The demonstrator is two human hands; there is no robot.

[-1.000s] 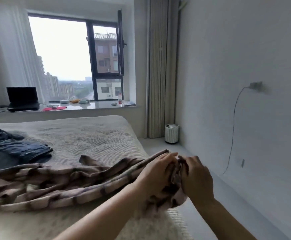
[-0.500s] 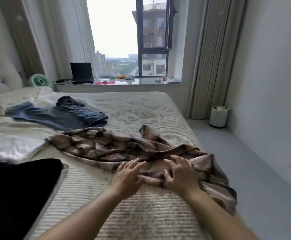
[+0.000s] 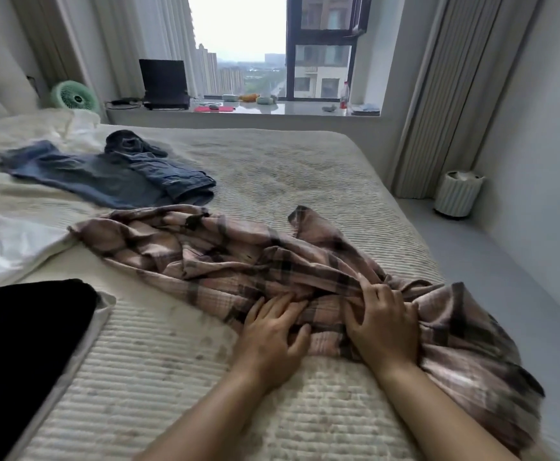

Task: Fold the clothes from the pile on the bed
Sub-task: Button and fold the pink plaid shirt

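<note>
Plaid flannel shirt (image 3: 272, 261), pink-brown with dark checks, strewn rumpled across the near half of the bed (image 3: 305, 168), long axis running from the left middle toward the near right edge, where one end spills over the side. Both hands planted on that near-right portion. Left hand (image 3: 272, 331) flat on the cloth, fingers straight and slightly spread, pressing down, gripping nothing. Right hand (image 3: 382, 324) just beside it, nearer the right edge, fingers bent and digging into a ridge of bunched fabric, seemingly gathering or pinching it; thumb side partly buried in the folds, so hard to say how firm the hold.

Most of the shirt stretched away to the left and forward of the hands, so any smoothing or spreading likely to travel that way, along the long axis; left hand nearer the bulk, right hand nearer the overhanging end. Probably still at the flattening stage, no fold yet made in this garment.

Farther up the bed, toward the left edge: blue jeans (image 3: 105, 174) lying loose, a dark bundled garment (image 3: 129, 143) at their far side. White cloth (image 3: 12, 241) at the left edge, a black garment (image 3: 22, 344) at the near left corner. Beyond the far edge, a windowsill (image 3: 272, 111) carrying a laptop (image 3: 164, 84); a green fan (image 3: 74, 96) near the headboard.
</note>
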